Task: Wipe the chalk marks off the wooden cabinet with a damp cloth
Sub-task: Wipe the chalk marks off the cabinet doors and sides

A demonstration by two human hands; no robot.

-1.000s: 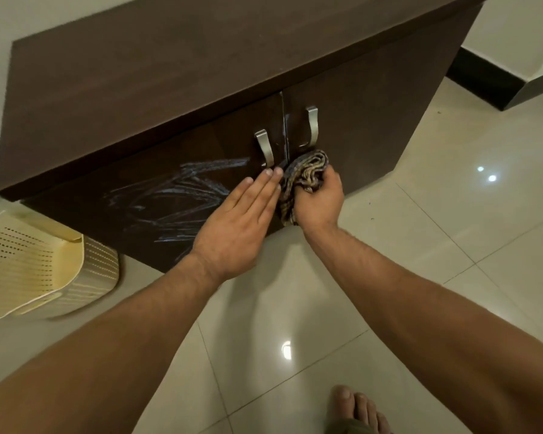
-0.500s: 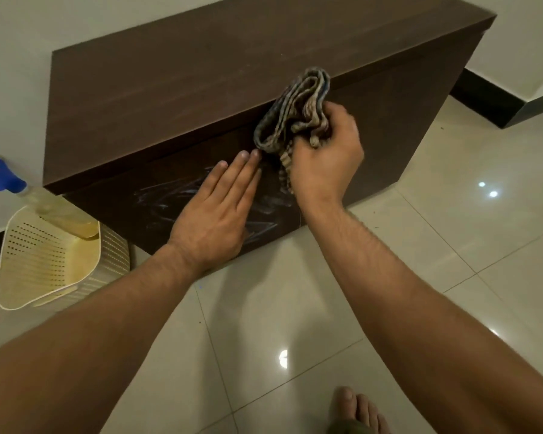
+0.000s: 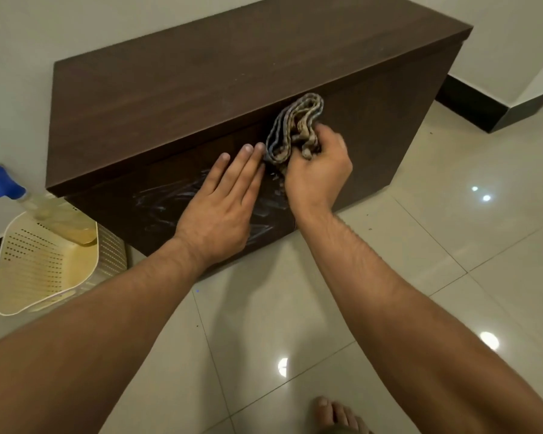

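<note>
A low dark wooden cabinet stands against the wall. White chalk marks smear its front left door. My left hand lies flat with straight fingers against the door, over part of the marks. My right hand grips a folded striped cloth, bunched and held up in front of the cabinet's top front edge, just right of my left fingertips. The door handles are hidden behind my hands.
A cream perforated plastic basket sits on the floor left of the cabinet, with a blue-capped spray bottle leaning in it. Glossy tiles cover the floor. My bare foot shows at the bottom edge. A dark skirting runs at the right.
My right hand lifted the cloth from beside the handles up to the cabinet's top edge. The view rose, hiding the handles. My left hand stayed flat on the door.
</note>
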